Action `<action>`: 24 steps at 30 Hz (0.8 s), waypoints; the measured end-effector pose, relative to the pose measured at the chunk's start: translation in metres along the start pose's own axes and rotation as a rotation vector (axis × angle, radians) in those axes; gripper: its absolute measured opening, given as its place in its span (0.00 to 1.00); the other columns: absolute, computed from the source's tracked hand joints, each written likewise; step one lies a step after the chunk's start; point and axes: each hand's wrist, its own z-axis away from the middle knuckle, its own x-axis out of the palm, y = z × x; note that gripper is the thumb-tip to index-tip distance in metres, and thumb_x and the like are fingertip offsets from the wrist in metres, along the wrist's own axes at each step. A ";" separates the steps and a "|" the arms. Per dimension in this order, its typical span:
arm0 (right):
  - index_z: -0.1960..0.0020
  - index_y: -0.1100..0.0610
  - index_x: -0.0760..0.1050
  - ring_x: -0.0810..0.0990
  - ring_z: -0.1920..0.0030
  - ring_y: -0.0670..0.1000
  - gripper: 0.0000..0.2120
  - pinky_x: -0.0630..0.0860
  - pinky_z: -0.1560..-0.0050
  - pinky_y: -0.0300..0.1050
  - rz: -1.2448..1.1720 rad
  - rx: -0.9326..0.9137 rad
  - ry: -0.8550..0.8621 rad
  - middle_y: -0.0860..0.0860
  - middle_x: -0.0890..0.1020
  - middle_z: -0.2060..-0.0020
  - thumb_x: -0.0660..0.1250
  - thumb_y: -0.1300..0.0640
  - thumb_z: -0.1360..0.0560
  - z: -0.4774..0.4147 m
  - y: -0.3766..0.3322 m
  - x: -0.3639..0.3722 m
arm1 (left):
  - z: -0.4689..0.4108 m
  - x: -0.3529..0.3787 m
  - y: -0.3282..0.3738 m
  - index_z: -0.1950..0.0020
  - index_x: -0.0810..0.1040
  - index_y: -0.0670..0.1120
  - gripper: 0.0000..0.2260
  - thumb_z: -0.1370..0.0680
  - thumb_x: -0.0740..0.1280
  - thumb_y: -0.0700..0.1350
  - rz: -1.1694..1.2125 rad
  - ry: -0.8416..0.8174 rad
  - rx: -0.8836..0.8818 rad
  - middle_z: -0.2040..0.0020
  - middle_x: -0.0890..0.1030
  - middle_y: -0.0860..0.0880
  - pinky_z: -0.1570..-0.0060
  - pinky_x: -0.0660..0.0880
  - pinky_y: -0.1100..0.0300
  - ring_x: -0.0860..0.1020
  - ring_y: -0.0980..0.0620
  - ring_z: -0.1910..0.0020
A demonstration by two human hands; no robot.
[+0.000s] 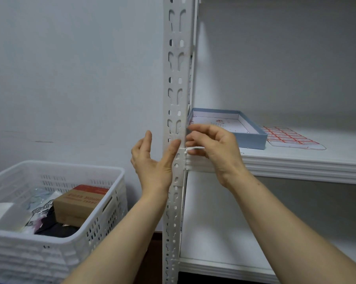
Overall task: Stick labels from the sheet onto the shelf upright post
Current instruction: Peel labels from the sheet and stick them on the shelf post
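Fingers (193, 138) of right hand (218, 150) curled, pinching white label (197, 148) just right of upright post (176, 83) (long axis vertical); left hand (152, 162) open against post face; label sheet (290, 138) on shelf (296, 160), well right.

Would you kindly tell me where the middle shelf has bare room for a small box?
Free: white shelf board right of the red-bordered label sheet, and behind it. Crowded: the left end, with the shallow blue cardboard tray and right hand.

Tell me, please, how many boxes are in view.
2. A shallow blue box lies on the shelf, right of the post; a brown cardboard box sits in the white basket, lower left. Others may be hidden in the basket.
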 end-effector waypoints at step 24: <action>0.54 0.54 0.82 0.81 0.57 0.49 0.10 0.78 0.43 0.52 0.304 -0.042 0.051 0.54 0.85 0.58 0.63 0.64 0.24 -0.021 0.011 0.007 | -0.034 -0.012 0.013 0.47 0.80 0.48 0.12 0.27 0.71 0.36 0.052 -0.161 0.053 0.58 0.83 0.56 0.61 0.71 0.79 0.78 0.73 0.64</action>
